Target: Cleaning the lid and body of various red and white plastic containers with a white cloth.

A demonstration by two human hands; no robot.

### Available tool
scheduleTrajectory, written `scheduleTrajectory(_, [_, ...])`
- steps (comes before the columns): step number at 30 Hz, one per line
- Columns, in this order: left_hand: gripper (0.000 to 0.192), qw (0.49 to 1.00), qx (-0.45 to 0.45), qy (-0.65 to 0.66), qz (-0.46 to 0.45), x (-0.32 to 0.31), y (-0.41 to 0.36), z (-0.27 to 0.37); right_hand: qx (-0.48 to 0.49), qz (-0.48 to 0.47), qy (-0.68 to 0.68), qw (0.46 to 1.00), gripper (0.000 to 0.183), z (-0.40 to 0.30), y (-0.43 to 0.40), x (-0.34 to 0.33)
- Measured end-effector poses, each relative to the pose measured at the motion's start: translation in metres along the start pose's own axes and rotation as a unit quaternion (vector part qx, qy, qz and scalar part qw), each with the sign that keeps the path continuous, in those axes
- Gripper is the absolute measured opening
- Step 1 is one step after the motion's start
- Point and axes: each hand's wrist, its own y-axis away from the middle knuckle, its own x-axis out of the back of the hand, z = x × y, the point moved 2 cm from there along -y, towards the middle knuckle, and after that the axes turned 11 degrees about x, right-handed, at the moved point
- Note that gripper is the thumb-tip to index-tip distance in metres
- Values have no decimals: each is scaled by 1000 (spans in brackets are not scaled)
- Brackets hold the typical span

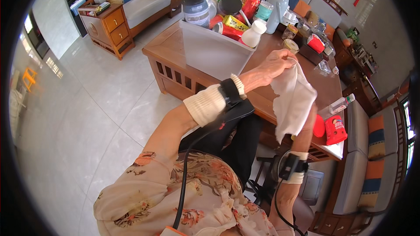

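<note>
A thin white cloth [292, 101] with a ragged edge hangs in front of me over the near side of the wooden table [262, 103]. My left hand [279, 64] pinches its upper corner between thumb and fingers. Behind the cloth is my right hand [311, 109], mostly covered by it, so its fingers and grip are hidden. To the right of that hand stands a red printed canister [335, 130], next to a round red lid [318, 126]. A clear plastic bottle [341, 104] lies just beyond them.
A translucent bin [216, 44] heaped with tins, cans and a white bottle [254, 33] stands on the table's left part. Beyond it rises a pale blue vacuum flask [278, 8]. Jars and a dark box [306, 50] stand along the far side. Cables run from my wrist straps.
</note>
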Motion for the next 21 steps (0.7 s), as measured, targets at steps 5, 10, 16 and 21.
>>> scheduleTrajectory(5, [14, 996, 7, -90, 7, -3, -3, -15, 72, 76, 24, 994, 46, 31, 16, 25])
scheduleTrajectory(10, [16, 945, -109, -291, 103, 15, 20, 2, 168, 17, 185, 968, 38, 9, 10, -7])
scheduleTrajectory(16, [45, 761, -412, -403, 298, 28, 33, 60, 262, -354, 308, 844, 37, 2, -34, -10])
scheduleTrajectory(21, [69, 757, -231, -530, 305, 86, 19, 58, 151, -20, 92, 984, 78, 35, 2, -19])
